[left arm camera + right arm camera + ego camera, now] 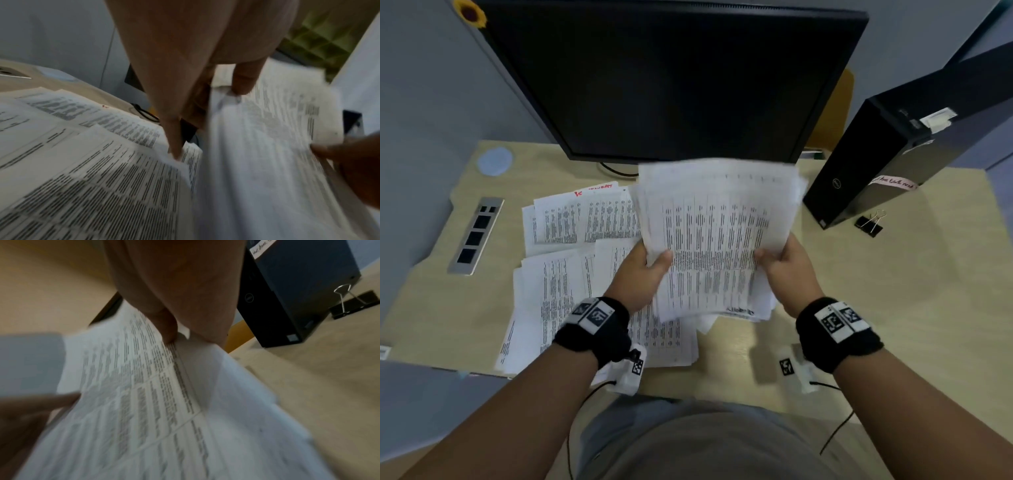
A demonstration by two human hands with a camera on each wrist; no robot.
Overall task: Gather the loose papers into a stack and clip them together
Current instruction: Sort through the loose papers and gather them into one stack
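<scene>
Left hand [645,270] and right hand [787,265] each pinch a side edge of the paper bundle [717,240], thumbs on top, held above the desk [893,301] in front of the monitor [671,78]. More loose sheets [571,260] lie left of the bundle; 1 binder clip [869,223] sits right of it.

One binder clip [869,223], one monitor [671,78], one computer tower [887,164], two hands, many papers [715,240].

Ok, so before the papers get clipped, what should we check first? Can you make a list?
1. Left hand grips the held bundle: ok.
2. Right hand grips its other side: ok.
3. Bundle edges lined up: not ok, sheets stick out unevenly.
4. All papers gathered: not ok, loose sheets lie on the desk.
5. Binder clip in reach: ok, beside the computer tower.
6. Clip wide enough: cannot tell.
</scene>
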